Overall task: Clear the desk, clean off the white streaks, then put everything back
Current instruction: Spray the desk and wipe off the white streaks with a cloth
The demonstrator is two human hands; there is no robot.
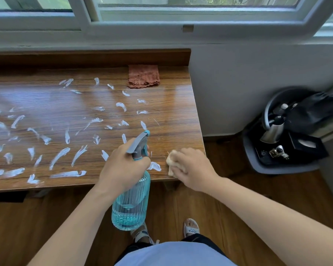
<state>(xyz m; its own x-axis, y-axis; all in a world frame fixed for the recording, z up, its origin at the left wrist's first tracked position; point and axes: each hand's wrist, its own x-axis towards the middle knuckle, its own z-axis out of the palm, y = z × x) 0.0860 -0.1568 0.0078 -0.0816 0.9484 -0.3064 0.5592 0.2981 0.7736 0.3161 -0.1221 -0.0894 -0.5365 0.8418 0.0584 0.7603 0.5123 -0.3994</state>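
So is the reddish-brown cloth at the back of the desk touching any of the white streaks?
Apart. In the head view the reddish-brown cloth lies near the desk's back edge, with bare wood showing between it and the nearest white streaks.

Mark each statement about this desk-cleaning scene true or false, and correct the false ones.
1. The left hand grips a blue spray bottle. True.
2. The right hand holds nothing. False: it holds a pale sponge against the desk.
3. The white streaks are all wiped away. False: many remain.
4. A reddish-brown cloth lies at the desk's far edge. True.
5. The bottle stands on the desk. False: it is held over the desk's near edge.
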